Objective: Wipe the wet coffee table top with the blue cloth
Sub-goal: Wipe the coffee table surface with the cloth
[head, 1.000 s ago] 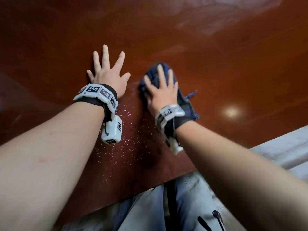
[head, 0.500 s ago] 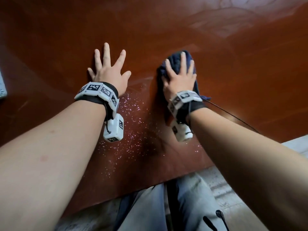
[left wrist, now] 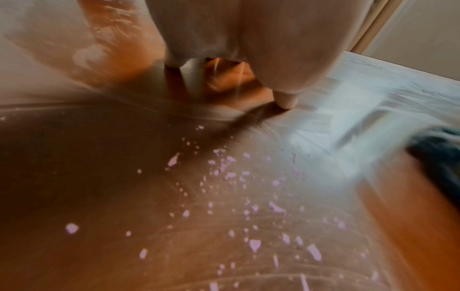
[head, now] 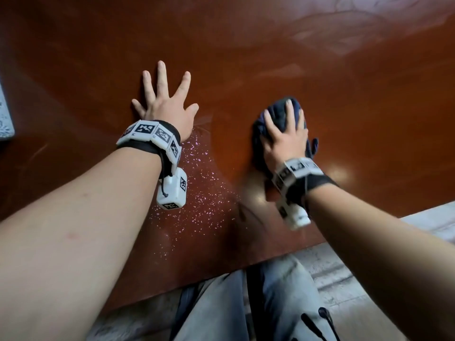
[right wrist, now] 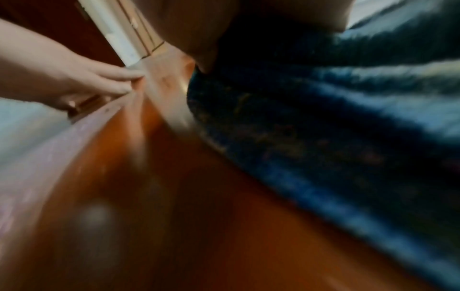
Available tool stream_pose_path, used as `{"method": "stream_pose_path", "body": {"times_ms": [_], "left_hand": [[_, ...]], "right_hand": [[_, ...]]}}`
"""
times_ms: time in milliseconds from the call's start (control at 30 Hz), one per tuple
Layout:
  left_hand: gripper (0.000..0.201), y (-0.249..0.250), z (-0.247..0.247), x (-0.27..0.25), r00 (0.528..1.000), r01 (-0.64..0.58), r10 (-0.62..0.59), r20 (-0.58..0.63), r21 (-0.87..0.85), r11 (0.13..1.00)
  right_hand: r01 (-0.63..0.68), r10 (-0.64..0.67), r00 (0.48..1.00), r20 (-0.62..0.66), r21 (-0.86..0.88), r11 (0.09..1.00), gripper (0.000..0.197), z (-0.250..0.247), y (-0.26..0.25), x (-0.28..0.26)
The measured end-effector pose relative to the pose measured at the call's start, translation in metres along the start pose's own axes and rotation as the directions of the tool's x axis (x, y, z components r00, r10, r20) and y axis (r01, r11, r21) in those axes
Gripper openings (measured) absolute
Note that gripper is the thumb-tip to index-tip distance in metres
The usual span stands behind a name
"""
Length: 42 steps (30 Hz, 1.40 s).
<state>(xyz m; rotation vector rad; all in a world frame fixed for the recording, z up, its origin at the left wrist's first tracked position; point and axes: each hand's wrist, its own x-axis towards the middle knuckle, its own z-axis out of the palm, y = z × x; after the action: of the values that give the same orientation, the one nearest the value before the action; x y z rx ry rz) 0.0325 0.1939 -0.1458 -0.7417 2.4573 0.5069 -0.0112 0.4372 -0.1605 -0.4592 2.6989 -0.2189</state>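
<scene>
The glossy reddish-brown coffee table top [head: 246, 45] fills the head view. My right hand [head: 285, 136] lies flat with straight fingers on the bunched dark blue cloth [head: 278, 112], pressing it to the wood right of centre. The cloth [right wrist: 323, 137] fills the right side of the blurred right wrist view. My left hand [head: 165, 104] rests palm-down with spread fingers on the table, left of the cloth. Small pale water droplets [head: 204, 193] speckle the wood between my wrists, and the droplets [left wrist: 248, 196] show large in the left wrist view, with the cloth [left wrist: 443, 157] at its right edge.
The table's near edge [head: 221, 274] runs diagonally above my grey-trousered legs [head: 221, 311]. Pale floor [head: 418, 222] lies at the right. A pale grey object [head: 5, 114] sits at the far left edge. Streaky reflections [head: 344, 28] mark the far table.
My right hand has slid the cloth to the right across the table, away from the left hand. The left hand has stayed planted in place.
</scene>
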Motion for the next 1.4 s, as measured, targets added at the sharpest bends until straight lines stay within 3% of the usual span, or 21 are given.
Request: {"method": "stream_pose_path", "body": {"times_ms": [100, 200, 267, 367, 433, 500, 567, 633, 700, 767, 900, 967, 1100, 1167, 1233, 1300, 1400], "left_hand": [[0.063, -0.001, -0.001, 0.000, 1.000, 0.000, 0.000, 0.003, -0.002, 1.000], [0.064, -0.001, -0.002, -0.001, 1.000, -0.003, 0.003, 0.008, 0.005, 1.000], [0.064, -0.001, -0.002, 0.000, 1.000, 0.002, -0.002, 0.014, 0.004, 1.000], [0.064, -0.001, -0.003, -0.001, 1.000, 0.009, -0.009, 0.022, 0.005, 1.000], [0.064, 0.001, -0.004, -0.002, 1.000, 0.003, -0.003, 0.029, 0.004, 1.000], [0.064, 0.000, -0.005, -0.001, 0.999, 0.007, -0.007, 0.033, 0.003, 1.000], [0.064, 0.000, -0.005, -0.001, 0.999, 0.007, -0.007, 0.038, 0.003, 1.000], [0.064, 0.000, -0.005, 0.000, 0.999, 0.008, -0.008, 0.037, 0.003, 1.000], [0.064, 0.000, -0.005, 0.000, 0.999, 0.013, -0.013, 0.041, 0.007, 1.000], [0.065, 0.001, -0.005, -0.001, 0.999, 0.017, -0.018, 0.039, 0.016, 1.000], [0.067, 0.011, -0.007, 0.000, 0.997, 0.067, -0.067, 0.049, 0.017, 0.998], [0.068, 0.024, -0.007, 0.003, 0.993, 0.112, -0.112, 0.048, 0.008, 0.994], [0.068, 0.053, -0.002, 0.006, 0.991, 0.124, -0.125, 0.039, 0.006, 0.992], [0.068, 0.066, 0.004, 0.004, 0.996, 0.081, -0.082, 0.037, 0.029, 0.996], [0.069, 0.078, 0.012, 0.001, 0.998, 0.031, -0.033, 0.044, 0.051, 0.998], [0.069, 0.090, 0.019, -0.002, 0.999, -0.015, 0.012, 0.052, 0.071, 0.997], [0.069, 0.101, 0.025, -0.007, 0.997, -0.059, 0.053, 0.060, 0.102, 0.993]], "right_hand": [[-0.029, 0.030, 0.998, 0.052, -0.018, 0.999, 0.055, 0.001, -0.052, 0.026], [0.182, -0.183, 0.980, 0.081, 0.020, 0.983, 0.056, 0.021, -0.079, -0.009], [0.312, -0.312, 0.947, 0.079, 0.016, 0.950, 0.054, 0.033, -0.066, -0.051], [0.344, -0.339, 0.932, 0.131, -0.015, 0.939, 0.059, 0.034, -0.008, -0.093], [0.317, -0.308, 0.939, 0.155, -0.040, 0.948, 0.057, 0.020, 0.030, -0.088], [0.205, -0.201, 0.976, 0.078, -0.048, 0.978, 0.049, 0.007, 0.044, -0.056], [0.045, -0.046, 0.999, -0.024, -0.021, 0.999, 0.051, -0.002, 0.029, -0.013], [-0.066, 0.066, 0.998, -0.023, -0.006, 0.998, 0.052, -0.002, -0.005, 0.014], [0.002, -0.002, 1.000, -0.008, 0.002, 1.000, 0.055, 0.010, -0.039, 0.012], [0.162, -0.162, 0.987, 0.002, 0.017, 0.987, 0.058, 0.026, -0.062, -0.017], [0.361, -0.359, 0.931, 0.064, -0.026, 0.932, 0.058, 0.048, -0.041, -0.104], [0.354, -0.348, 0.927, 0.144, -0.022, 0.935, 0.061, 0.043, -0.003, -0.130], [0.133, -0.134, 0.990, 0.047, 0.020, 0.991, 0.052, 0.015, 0.058, -0.092], [-0.046, 0.048, 0.997, -0.054, 0.046, 0.998, 0.050, 0.006, 0.052, -0.054], [-0.183, 0.185, 0.982, -0.046, 0.049, 0.982, 0.053, 0.009, 0.025, -0.036], [-0.144, 0.146, 0.989, -0.033, 0.067, 0.987, 0.059, 0.019, -0.003, -0.046], [0.078, -0.079, 0.997, 0.008, 0.068, 0.995, 0.060, 0.040, -0.027, -0.092]]}}
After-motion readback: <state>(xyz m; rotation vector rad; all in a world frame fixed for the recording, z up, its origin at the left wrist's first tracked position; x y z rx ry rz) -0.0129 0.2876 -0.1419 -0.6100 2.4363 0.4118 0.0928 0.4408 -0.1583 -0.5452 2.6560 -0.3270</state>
